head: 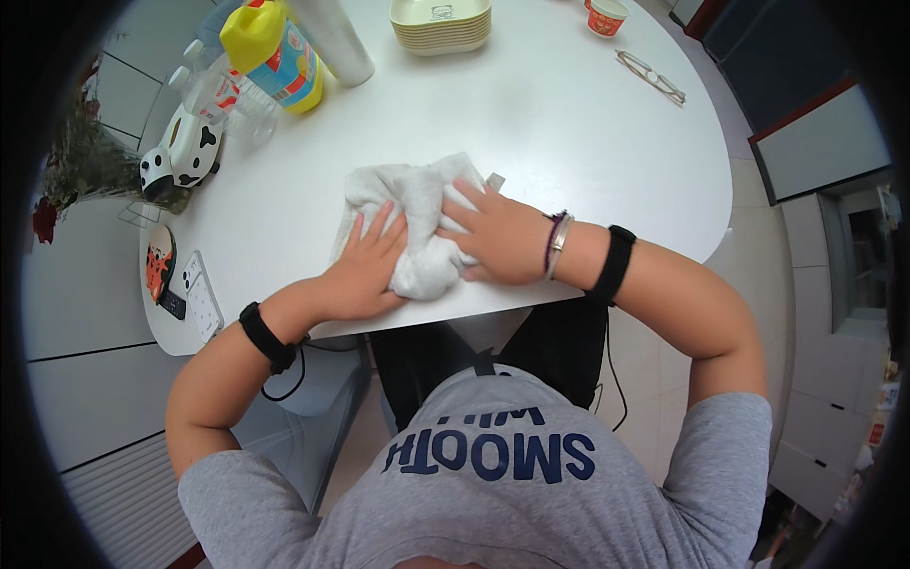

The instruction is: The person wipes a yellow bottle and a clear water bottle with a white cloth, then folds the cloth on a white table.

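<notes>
A crumpled white cloth (419,195) lies near the front edge of a white table (590,149), with a thick bunched fold at its near middle. Spread flat over the left part of the cloth is my left hand (362,267), fingers pointing away from me. My right hand (506,231) presses on the cloth's right side, its fingers apart and angled to the left. A small tag (495,181) sticks out at the cloth's upper right. Neither hand visibly grips the fabric; the palms' undersides are hidden.
Far left stand a yellow jug (277,60), clear plastic bottles (213,92), a paper-like roll (334,43) and a cow-patterned box (185,153). A phone (202,295) and remote control (173,304) lie left. Stacked trays (441,28), a paper cup (606,18) and eyeglasses (650,77) sit farther back.
</notes>
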Action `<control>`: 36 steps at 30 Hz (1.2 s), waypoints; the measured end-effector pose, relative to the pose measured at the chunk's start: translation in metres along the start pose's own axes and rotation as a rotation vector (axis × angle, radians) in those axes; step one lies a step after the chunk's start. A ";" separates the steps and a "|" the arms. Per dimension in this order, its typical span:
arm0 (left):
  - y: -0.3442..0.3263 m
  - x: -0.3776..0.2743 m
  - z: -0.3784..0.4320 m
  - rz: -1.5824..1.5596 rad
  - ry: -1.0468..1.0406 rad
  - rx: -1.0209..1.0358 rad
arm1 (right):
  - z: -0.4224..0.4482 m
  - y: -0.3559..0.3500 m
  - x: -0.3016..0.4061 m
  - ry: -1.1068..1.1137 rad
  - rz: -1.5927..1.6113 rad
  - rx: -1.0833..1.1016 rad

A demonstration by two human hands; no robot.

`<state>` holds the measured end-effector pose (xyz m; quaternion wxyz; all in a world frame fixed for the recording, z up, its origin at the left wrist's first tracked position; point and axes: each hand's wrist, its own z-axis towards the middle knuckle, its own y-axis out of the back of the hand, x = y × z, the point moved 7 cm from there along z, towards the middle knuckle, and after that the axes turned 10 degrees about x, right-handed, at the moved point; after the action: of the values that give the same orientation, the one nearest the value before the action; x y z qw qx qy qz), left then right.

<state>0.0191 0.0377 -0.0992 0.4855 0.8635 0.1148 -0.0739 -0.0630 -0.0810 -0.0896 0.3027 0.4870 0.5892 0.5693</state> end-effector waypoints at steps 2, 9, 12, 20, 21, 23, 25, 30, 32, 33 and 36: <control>0.001 -0.017 0.005 0.005 -0.036 0.026 | -0.019 -0.001 -0.001 0.016 0.014 0.019; 0.015 -0.070 0.049 0.059 -0.204 0.064 | -0.096 0.000 -0.022 -0.020 0.078 -0.024; 0.026 -0.091 0.077 0.079 -0.290 0.032 | -0.129 -0.003 -0.039 -0.089 0.164 -0.017; 0.056 -0.137 0.147 0.122 -0.449 -0.035 | -0.195 -0.002 -0.075 -0.302 0.326 0.063; 0.058 -0.141 0.151 0.108 -0.467 -0.028 | -0.197 -0.003 -0.076 -0.314 0.318 0.061; 0.059 -0.141 0.152 0.103 -0.473 -0.037 | -0.199 -0.008 -0.077 -0.335 0.301 0.057; 0.058 -0.140 0.152 0.102 -0.482 -0.050 | -0.197 -0.006 -0.075 -0.356 0.289 0.073; 0.054 -0.130 0.144 0.105 -0.492 -0.066 | -0.183 -0.003 -0.067 -0.361 0.272 0.112; 0.054 -0.122 0.133 0.094 -0.477 -0.051 | -0.171 -0.004 -0.063 -0.325 0.270 0.125; 0.053 -0.116 0.126 0.089 -0.471 -0.041 | -0.163 -0.004 -0.060 -0.314 0.259 0.116; 0.045 -0.091 0.104 0.070 -0.438 -0.044 | -0.133 -0.004 -0.049 -0.249 0.212 0.108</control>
<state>-0.0583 -0.0852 -0.0943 0.5196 0.8195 -0.0219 -0.2406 -0.1679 -0.1755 -0.0807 0.2851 0.6288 0.5221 0.5008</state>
